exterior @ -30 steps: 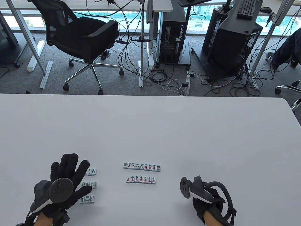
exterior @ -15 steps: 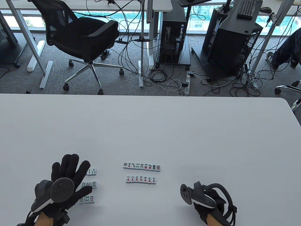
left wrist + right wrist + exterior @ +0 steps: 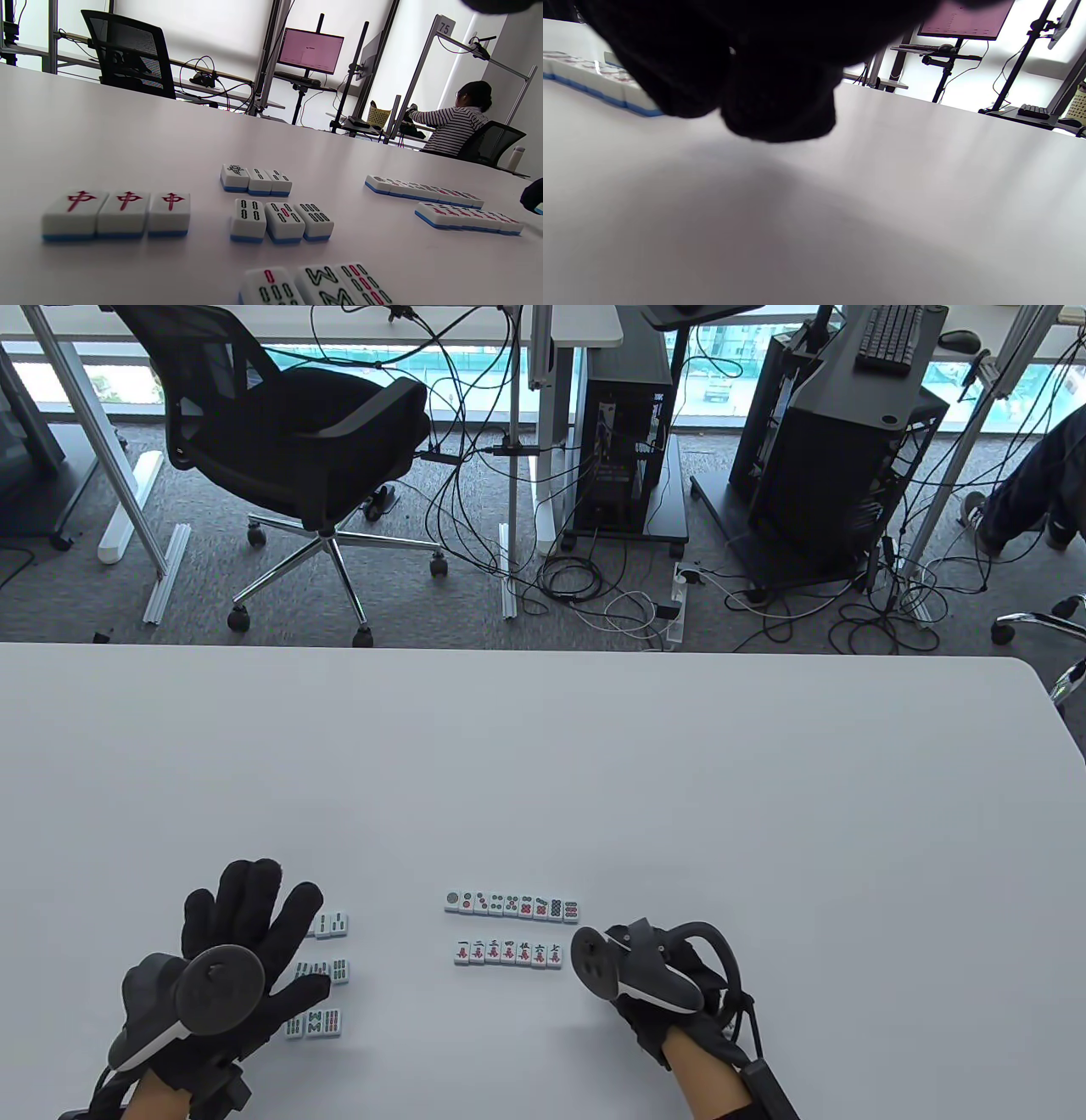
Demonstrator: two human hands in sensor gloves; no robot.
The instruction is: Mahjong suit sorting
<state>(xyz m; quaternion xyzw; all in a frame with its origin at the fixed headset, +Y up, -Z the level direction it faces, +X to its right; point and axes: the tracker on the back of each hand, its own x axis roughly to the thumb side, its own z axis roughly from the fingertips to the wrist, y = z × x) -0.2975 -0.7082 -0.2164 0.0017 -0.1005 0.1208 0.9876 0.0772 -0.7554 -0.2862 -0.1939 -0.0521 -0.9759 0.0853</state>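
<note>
Mahjong tiles [image 3: 512, 929] sit in two rows at lower centre of the desk [image 3: 543, 780]; your left hand [image 3: 242, 942] lies spread over bamboo tiles [image 3: 327, 971] lower left, your right hand [image 3: 657, 984], curled, beside the rows.

"75" on post tag [image 3: 444, 28]; "中" on tiles [image 3: 123, 209]

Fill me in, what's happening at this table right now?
A person in sensor gloves is sorting mahjong tiles by suit. Two finished-looking rows lie mid-table: a dots row and a characters row nearer the person. The left hand is spread flat over small bamboo groups. The right hand sits beside the characters row's right end; whether it holds a tile is hidden.
</note>
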